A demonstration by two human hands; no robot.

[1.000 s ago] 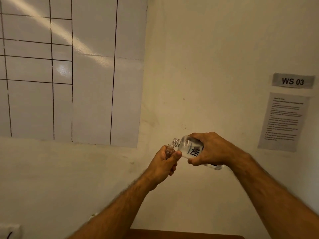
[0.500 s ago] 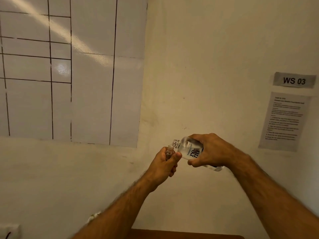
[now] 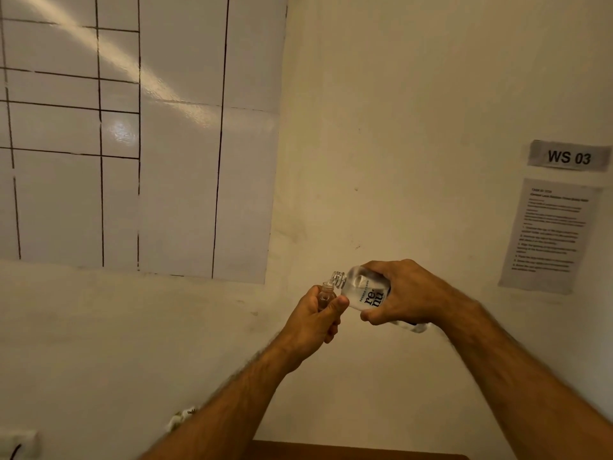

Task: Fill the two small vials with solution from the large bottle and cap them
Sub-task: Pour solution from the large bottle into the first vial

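Large clear bottle (image 3: 363, 293) with black "re nu" lettering on its side: held in the air in front of the wall, tipped over toward the left, open threaded neck pointing left and slightly up, neck lip just above and beside the mouth of the small clear glass vial (image 3: 325, 295). Clear liquid visible inside the bottle body. Can't tell if any liquid is crossing over, too small and blurred

Right hand (image 3: 406, 295) wraps the bottle from above, fingers curled over the top, thumb underneath, bottle base sticking out past the palm on the right side

Left hand (image 3: 315, 322) has the vial closed in a fist, thumb pressed up along its right side, only the vial's neck and shoulder showing above the fingers. Vial roughly upright, no cap on it. Fill level not readable

Nearest: both bare forearms come up from the bottom edge; a strip of brown wooden surface (image 3: 348, 453) sits at the bottom centre between them

Bottom left: white socket plate (image 3: 20, 443) on the wall, blurred

Behind the hands: cream painted wall (image 3: 398, 127). Upper left on it, a glossy white sheet (image 3: 185, 161) ruled with black grid lines, light streak across it. Right side: a grey label reading "WS 03" (image 3: 569, 157), and just below it a printed paper notice (image 3: 552, 235), text too small to read
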